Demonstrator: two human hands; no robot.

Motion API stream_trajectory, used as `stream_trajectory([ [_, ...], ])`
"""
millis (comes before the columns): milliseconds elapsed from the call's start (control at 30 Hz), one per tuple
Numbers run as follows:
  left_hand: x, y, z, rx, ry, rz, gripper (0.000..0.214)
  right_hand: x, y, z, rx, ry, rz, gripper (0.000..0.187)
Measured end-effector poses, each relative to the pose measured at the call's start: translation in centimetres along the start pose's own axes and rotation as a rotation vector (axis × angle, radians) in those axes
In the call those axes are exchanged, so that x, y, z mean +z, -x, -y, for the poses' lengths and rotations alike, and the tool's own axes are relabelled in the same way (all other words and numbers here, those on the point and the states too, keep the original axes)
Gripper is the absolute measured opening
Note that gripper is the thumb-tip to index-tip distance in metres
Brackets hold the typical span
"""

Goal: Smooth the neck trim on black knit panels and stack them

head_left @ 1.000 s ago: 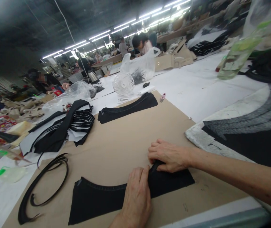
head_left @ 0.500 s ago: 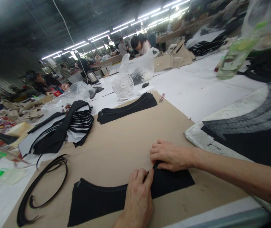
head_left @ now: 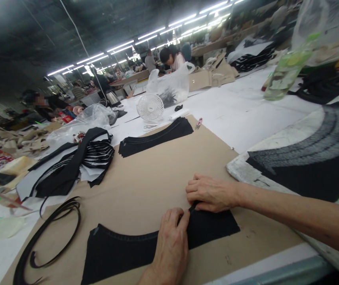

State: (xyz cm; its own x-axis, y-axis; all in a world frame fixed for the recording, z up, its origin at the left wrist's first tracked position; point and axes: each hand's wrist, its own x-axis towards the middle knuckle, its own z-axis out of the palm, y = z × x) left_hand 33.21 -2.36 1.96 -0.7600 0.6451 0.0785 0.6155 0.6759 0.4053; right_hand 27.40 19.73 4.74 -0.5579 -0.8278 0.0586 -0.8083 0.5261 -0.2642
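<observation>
A curved black fabric piece (head_left: 122,253) lies flat on the brown board (head_left: 154,182) in front of me. My left hand (head_left: 172,239) presses on its middle, thumb and fingers pinching the concave upper edge. Close beside it, my right hand (head_left: 209,194) pinches the same edge a little farther right, fingers curled. A short bit of folded edge shows between the two hands; the rest under the fingers is hidden. To the left lies a loose coil of narrow black strip (head_left: 76,225). Farther back rests a stack of similar curved black pieces (head_left: 157,136).
A bundle of black and white cut pieces (head_left: 77,162) lies at left. Behind are a small white fan (head_left: 150,107), thread snips (head_left: 199,122) and a plastic bag (head_left: 171,85). Right are a green-tinted bottle (head_left: 288,71) and black pieces on a pale slab (head_left: 237,168). Other people sit farther off.
The whole view has shifted slightly, so things appear a little farther left. Both hands keep nearly the same place on the fabric's edge.
</observation>
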Motion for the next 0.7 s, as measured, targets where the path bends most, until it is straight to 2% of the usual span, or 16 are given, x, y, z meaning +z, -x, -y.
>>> stream_trajectory([
  [200, 0.0, -0.8, -0.6, -0.023, 0.087, 0.059, 0.054, -0.1, 0.1, -0.1, -0.001, -0.035, -0.004, 0.007],
  [400, 0.7, -0.4, -0.4, 0.013, -0.039, 0.090, 0.057, 0.0, 0.7, -0.2, -0.017, -0.016, -0.026, 0.007],
  [533, 1.5, 0.4, 0.1, 0.056, -0.059, 0.039, 0.063, 0.2, 1.2, -0.1, -0.026, 0.014, -0.049, 0.006],
  [700, 1.0, 0.1, 0.1, -0.085, 0.151, -0.056, 0.050, 0.7, 1.4, -0.2, -0.041, 0.062, -0.084, 0.005],
])
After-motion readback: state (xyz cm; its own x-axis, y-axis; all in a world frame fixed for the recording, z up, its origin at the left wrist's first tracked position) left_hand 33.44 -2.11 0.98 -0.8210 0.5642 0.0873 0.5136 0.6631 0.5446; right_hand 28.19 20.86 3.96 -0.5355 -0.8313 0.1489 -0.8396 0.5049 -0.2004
